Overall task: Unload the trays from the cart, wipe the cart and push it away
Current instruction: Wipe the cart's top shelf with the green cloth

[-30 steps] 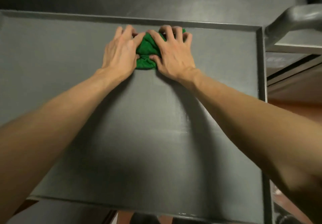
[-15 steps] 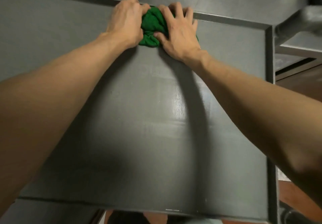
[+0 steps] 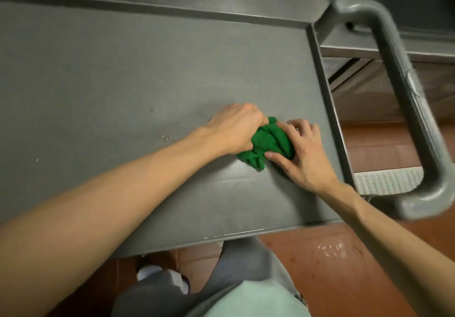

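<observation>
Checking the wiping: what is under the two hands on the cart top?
A bunched green cloth lies under the left hand and right hand, on the grey cart top. The surface beneath the cloth is covered.

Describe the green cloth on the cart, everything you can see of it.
The green cloth is a bright green, soft, towel-like fabric, bunched into a crumpled wad with deep folds. It lies on the grey cart top, toward its right side, short of the raised rim. The left hand grips it from the left with curled fingers; the right hand presses on its right side, thumb at its near edge. A creased tail pokes out toward the person.
</observation>
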`<action>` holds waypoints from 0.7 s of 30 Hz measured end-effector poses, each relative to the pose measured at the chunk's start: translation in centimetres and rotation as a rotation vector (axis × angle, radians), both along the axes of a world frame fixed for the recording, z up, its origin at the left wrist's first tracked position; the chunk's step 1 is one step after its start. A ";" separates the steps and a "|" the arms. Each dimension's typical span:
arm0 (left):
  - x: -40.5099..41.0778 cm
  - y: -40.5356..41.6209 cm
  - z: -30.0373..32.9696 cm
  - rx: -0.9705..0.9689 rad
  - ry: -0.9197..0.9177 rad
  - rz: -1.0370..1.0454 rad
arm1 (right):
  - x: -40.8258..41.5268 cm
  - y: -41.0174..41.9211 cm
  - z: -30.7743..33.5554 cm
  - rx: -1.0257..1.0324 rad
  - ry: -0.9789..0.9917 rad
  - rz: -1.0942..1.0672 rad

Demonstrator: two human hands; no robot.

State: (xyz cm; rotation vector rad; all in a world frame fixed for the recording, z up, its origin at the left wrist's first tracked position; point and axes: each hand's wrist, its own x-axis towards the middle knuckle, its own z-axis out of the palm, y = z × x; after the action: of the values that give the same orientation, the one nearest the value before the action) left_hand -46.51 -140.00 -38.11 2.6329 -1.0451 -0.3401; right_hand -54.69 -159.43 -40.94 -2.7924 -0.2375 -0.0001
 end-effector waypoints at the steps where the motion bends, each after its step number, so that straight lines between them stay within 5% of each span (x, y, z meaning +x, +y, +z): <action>1: -1.2 -1.2 0.1 0.000 0.000 -0.059 | -1.9 -1.0 0.1 -0.009 0.010 -0.040; 11: -7.6 -4.3 0.2 0.017 0.022 -0.360 | -12.9 -2.2 -0.1 0.086 0.074 -0.267; 21: -8.2 4.4 0.9 0.174 0.032 -0.360 | -12.7 5.9 -0.7 0.067 0.107 -0.137</action>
State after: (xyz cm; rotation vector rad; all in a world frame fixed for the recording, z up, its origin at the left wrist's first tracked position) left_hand -54.73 -135.60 -37.20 2.5663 -1.5440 -0.5709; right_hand -67.41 -153.57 -41.60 -2.7256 -0.0201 0.1059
